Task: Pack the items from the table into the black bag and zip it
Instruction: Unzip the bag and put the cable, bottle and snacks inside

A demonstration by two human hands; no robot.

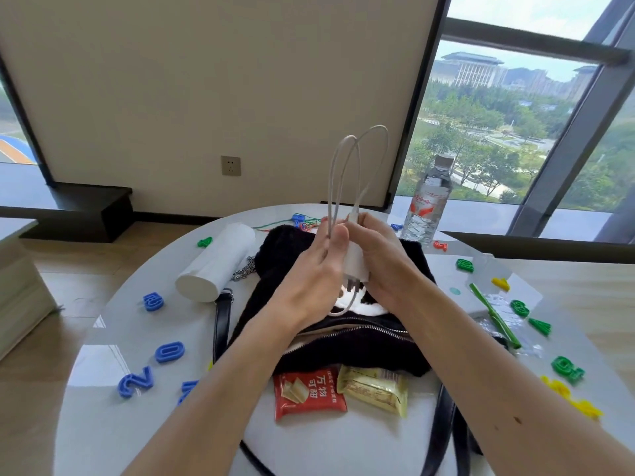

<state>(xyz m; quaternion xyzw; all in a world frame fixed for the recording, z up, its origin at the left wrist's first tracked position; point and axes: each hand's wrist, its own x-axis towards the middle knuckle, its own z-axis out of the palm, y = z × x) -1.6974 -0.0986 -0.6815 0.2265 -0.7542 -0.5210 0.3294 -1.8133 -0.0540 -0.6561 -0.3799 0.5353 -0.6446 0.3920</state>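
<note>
On my round grey worktop [144,331], the black fuzzy bag [360,352] lies at centre. From it, the white paper roll [216,262] lies at ten o'clock, the clear plastic water bottle [427,204] stands at one, and the red snack packet [309,393] and yellow snack packet [374,389] lie side by side at six.

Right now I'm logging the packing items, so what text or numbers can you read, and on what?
"万物可甜": red snack packet.
"0": blue plastic piece.
"2": second blue plastic piece, beside it.
Water bottle label, yellow packet: print too blurred to read.
Green plastic pieces: not clear enough to read.
</note>
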